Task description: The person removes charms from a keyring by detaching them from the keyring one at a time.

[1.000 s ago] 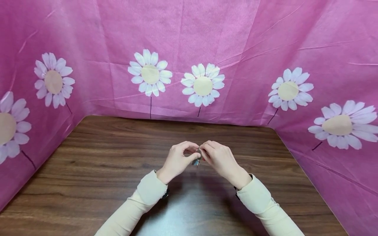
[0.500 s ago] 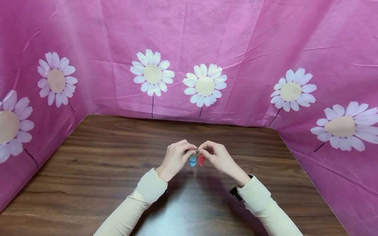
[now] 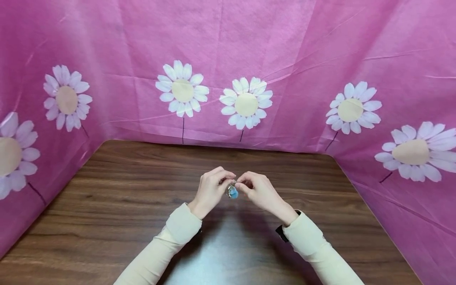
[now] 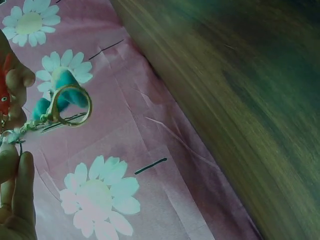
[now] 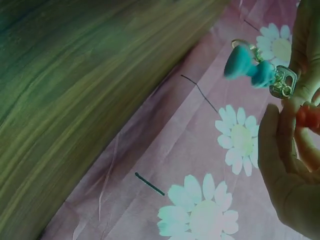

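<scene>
Near the middle of the table, my two hands meet at a small keychain. My left hand [image 3: 211,191] pinches its metal links; in the left wrist view the fingertips [image 4: 26,167] close on a small ring. From the links hangs a fuzzy blue charm [image 3: 233,192], with a larger gold ring [image 4: 90,107] beside it. My right hand [image 3: 261,192] pinches the end with a red charm [image 5: 307,117], which has a small eye-like dot and lies among its fingers. That charm is hidden in the head view. A flat metal tab [image 5: 283,82] dangles by the left fingers.
The brown wood-grain table [image 3: 124,206] extends around and below both hands. A pink cloth [image 3: 285,47] printed with white daisies stands along its back and both sides. Cream sleeves [image 3: 183,225] cover both forearms, with dark straps at the wrists.
One second ago the charms were mostly hidden; half a second ago blue and red hung side by side. Now the red one is behind the right hand, and the blue one has turned.
</scene>
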Available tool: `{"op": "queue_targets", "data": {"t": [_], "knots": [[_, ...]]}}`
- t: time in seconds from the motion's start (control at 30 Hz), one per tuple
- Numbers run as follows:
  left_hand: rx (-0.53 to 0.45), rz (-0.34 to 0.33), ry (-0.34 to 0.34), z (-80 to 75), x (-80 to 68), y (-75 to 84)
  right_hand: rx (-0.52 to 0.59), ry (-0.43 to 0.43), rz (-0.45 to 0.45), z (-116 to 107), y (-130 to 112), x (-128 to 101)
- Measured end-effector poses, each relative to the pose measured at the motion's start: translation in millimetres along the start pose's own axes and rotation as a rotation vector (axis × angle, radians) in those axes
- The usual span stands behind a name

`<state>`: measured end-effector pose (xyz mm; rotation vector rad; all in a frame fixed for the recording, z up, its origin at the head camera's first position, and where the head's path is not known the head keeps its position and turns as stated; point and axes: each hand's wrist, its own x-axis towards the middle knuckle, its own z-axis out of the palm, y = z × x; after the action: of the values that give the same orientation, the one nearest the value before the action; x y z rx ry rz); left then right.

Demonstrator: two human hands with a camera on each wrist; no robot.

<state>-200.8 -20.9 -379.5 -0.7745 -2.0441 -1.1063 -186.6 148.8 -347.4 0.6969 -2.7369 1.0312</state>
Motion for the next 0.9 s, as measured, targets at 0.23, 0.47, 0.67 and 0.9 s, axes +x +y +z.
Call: {"op": "queue_targets", "data": {"t": [0.23, 0.47, 0.67, 0.9], "knots": [[-0.066, -0.084, 0.002, 0.8, 2.5, 3.0, -0.029, 0.045, -0.012, -0.5, 5.6, -0.6], [-0.279, -0.307, -0.006, 2.4, 4.8, 8.2, 0.022, 0.069, -0.010, -2.8, 5.6, -0.4], [-0.448, -0.442, -0.009, -0.1, 8.3, 15.8, 0.119, 0.087, -0.005, -1.6, 5.9, -1.5], [-0.539, -0.520, -0.036, -13.6, 12.4, 31.8, 0.108, 0.133, -0.069, -0.5, 4.0, -1.5]]}}
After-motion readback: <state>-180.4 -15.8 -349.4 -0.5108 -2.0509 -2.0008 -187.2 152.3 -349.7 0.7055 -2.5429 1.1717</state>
